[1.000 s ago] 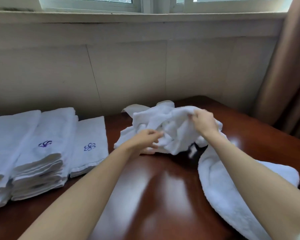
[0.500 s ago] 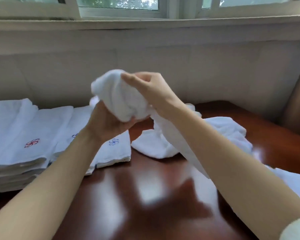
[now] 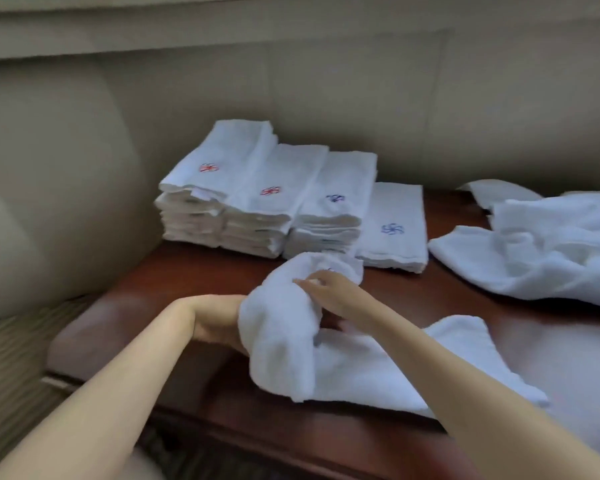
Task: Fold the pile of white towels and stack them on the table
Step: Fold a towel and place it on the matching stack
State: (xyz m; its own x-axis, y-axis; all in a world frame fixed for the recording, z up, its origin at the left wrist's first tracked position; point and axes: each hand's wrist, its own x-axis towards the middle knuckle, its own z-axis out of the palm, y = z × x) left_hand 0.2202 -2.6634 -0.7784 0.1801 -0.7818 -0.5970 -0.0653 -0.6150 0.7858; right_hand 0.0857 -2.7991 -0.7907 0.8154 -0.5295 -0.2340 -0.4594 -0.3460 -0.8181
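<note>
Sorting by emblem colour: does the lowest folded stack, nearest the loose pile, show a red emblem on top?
No, the lowest stack shows a blue emblem on its top towel.

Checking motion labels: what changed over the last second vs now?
The towel came off the unfolded pile, went up to chest height, and is now down at the table's near edge, its tail spread flat. Left hand and right hand both kept hold of it. The camera swung left. The folded stacks did not move.
</note>
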